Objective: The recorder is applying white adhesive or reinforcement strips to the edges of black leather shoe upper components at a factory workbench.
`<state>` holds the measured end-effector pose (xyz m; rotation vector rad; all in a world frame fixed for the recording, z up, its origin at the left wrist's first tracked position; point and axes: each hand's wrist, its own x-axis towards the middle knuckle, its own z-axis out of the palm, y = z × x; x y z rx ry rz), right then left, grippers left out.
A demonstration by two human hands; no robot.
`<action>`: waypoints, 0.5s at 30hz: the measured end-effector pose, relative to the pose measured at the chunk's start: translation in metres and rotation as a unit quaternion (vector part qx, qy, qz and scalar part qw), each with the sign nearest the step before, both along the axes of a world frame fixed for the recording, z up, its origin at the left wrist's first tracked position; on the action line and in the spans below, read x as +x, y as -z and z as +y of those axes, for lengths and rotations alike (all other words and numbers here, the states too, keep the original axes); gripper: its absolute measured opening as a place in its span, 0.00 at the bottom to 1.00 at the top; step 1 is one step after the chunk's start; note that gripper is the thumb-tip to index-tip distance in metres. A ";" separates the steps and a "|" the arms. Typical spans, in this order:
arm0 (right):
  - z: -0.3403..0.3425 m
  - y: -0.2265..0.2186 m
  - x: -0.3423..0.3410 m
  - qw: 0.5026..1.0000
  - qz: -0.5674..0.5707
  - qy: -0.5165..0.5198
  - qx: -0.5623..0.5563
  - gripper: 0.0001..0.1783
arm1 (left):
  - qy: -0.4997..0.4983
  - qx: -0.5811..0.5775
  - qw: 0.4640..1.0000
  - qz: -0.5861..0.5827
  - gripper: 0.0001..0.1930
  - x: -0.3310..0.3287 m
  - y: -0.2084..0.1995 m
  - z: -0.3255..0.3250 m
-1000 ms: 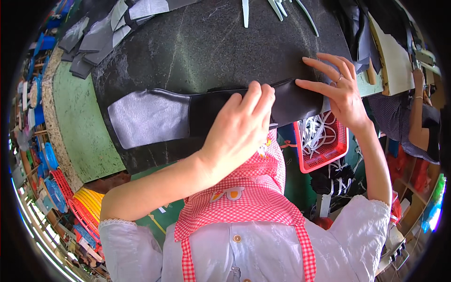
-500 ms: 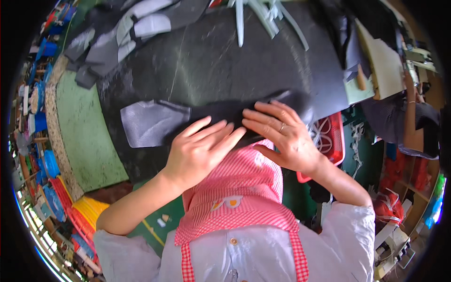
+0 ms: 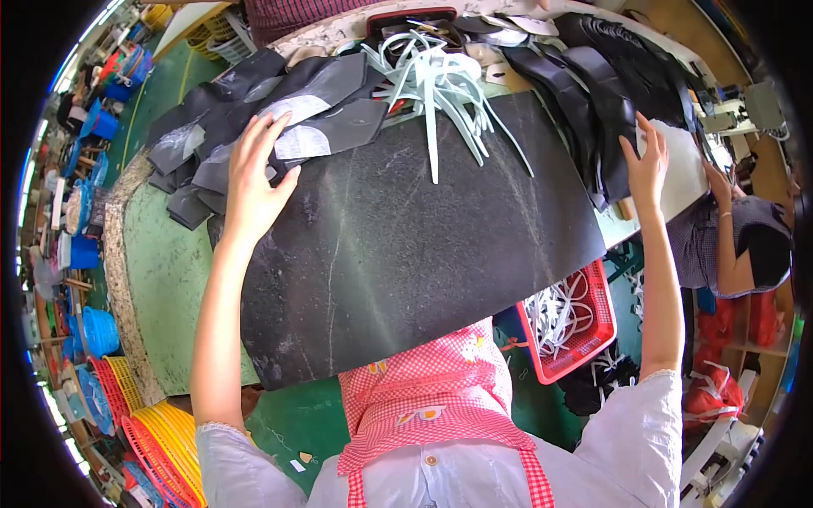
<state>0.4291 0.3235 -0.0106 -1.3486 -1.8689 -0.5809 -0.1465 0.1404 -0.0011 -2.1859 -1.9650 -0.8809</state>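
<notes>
My left hand (image 3: 256,178) lies flat with fingers spread on a heap of black and grey cut material pieces (image 3: 254,110) at the far left of the black work mat (image 3: 406,245). My right hand (image 3: 645,165) reaches to the right, fingers open, touching a stack of black strips (image 3: 593,93) beside a white sheet (image 3: 684,165). Neither hand grips anything. A bundle of pale plastic strips (image 3: 440,80) lies at the mat's far edge between the two hands.
A red basket (image 3: 572,317) with white cords hangs below the mat's right edge. Another person (image 3: 737,237) sits at the right. Coloured baskets and tubs (image 3: 93,339) line the floor at left. The green table edge (image 3: 165,288) shows left of the mat.
Both hands left the dark piece near me and reached apart: the left to the heap at far left, the right to the black strips at right. That piece is gone from the mat's middle.
</notes>
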 end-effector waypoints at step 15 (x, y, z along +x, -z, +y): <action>-0.154 -0.010 -0.195 0.760 0.032 -0.449 -0.469 0.14 | 0.029 -0.046 0.993 0.108 0.30 0.028 -0.001 -0.085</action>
